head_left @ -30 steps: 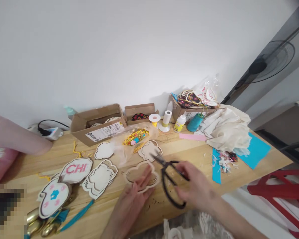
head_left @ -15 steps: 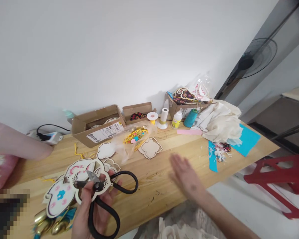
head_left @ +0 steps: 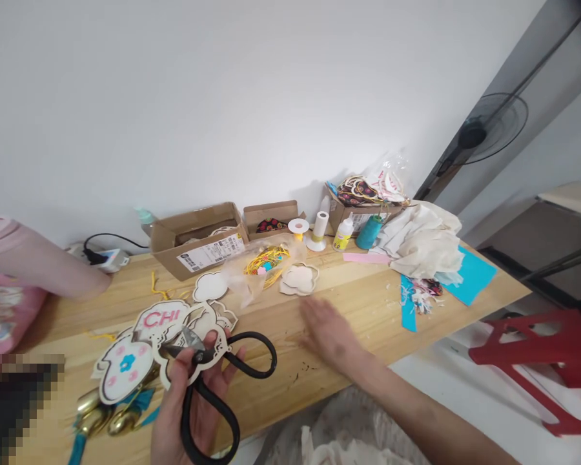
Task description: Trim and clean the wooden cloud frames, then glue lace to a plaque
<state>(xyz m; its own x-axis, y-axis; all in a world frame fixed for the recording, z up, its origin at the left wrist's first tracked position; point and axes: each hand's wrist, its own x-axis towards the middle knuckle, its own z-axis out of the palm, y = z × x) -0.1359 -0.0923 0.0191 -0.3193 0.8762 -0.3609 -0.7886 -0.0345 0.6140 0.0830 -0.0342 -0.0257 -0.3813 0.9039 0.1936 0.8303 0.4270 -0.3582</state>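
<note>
Black-handled scissors (head_left: 208, 407) lie across my left hand (head_left: 186, 400), their blades parted. The same hand grips a pale cut-out wooden frame (head_left: 174, 371) under the scissors, thumb on top. My right hand (head_left: 326, 332) is stretched flat at the tabletop, fingers extended and slightly blurred, with nothing seen in it. Just beyond its fingertips lies a flower-shaped wooden cut-out (head_left: 299, 279). Left of my left hand are decorated wooden pieces, one with a blue flower (head_left: 126, 363) and one with pink "CHI" letters (head_left: 162, 318). Gold bells (head_left: 94, 416) with blue ribbon lie below them.
Cardboard boxes (head_left: 201, 248) line the wall, along with a glue bottle (head_left: 343, 234) and a teal thread spool (head_left: 370, 232). A plastic bag of yellow cord (head_left: 266, 265) lies mid-table. Cream cloth (head_left: 423, 242) covers blue felt (head_left: 474, 278) at right. A red stool (head_left: 484, 355) stands beyond the edge.
My right hand has moved left across the tabletop, closer to the flower-shaped cut-out. My left hand still holds the scissors and the frame. The view has shifted slightly.
</note>
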